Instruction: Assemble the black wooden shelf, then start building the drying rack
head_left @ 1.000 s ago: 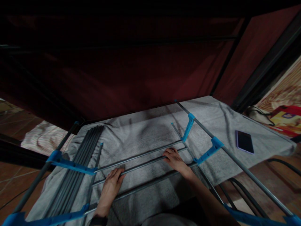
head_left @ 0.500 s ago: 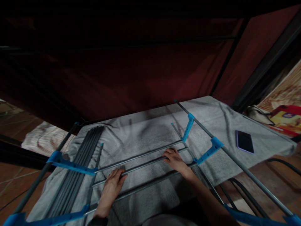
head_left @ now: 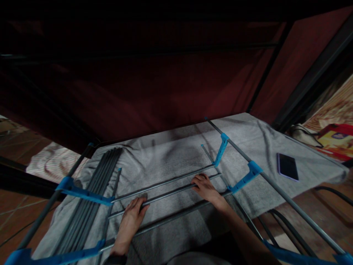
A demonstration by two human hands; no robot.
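A frame of grey metal tubes joined by blue plastic brackets (head_left: pixel 82 192) lies across a grey cloth (head_left: pixel 173 154). Its middle crossbar, a metal tube (head_left: pixel 168 193), runs between my two hands. My left hand (head_left: pixel 131 214) is closed over that tube near its left end, thumb on the near side. Toward the right end, my right hand (head_left: pixel 205 188) curls its fingers over the same tube. Another crossbar (head_left: pixel 165 182) lies just beyond, and a thicker one (head_left: pixel 176 216) is nearer my body. On the right, a blue bracket (head_left: pixel 245 178) joins a long side tube (head_left: pixel 289 204).
Several loose grey tubes (head_left: pixel 88 206) lie side by side at the left of the cloth. A phone (head_left: pixel 287 166) rests on the right. Behind stands a dark red panel (head_left: pixel 165 92). A red and yellow package (head_left: pixel 336 140) is at the far right, beside black cables.
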